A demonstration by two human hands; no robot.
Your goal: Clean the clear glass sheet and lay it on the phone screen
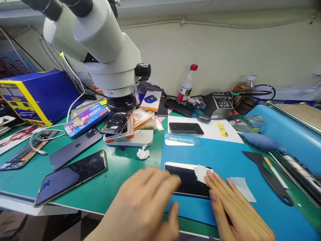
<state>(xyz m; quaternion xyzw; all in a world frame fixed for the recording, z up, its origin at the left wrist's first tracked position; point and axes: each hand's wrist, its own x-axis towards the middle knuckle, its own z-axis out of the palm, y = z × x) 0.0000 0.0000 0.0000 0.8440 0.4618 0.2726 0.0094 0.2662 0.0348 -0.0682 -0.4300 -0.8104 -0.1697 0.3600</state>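
A phone with a dark screen and pale edge (pixel 185 182) lies on the blue mat (pixel 140 221). My right hand (pixel 235 207) is at its right end, fingers stretched and pressing a white wipe (pixel 202 173) onto the glass. My left hand (pixel 147 201), a little blurred, hovers by the phone's left end. Its fingers are bent, the thumb stands apart, and I see nothing held in it. Another white wipe (pixel 242 188) lies flat to the right of my right hand. Behind the phone lies a clear glass sheet (pixel 183 139) with blue-white marking.
A microscope (pixel 105 50) towers at the back left. Two phones, a dark grey one (pixel 75 149) and a black-screened one (pixel 72 177), lie on the left. A black spatula (pixel 268 177), a blue air blower (pixel 262 140) and a glass jar (pixel 249 124) are on the right.
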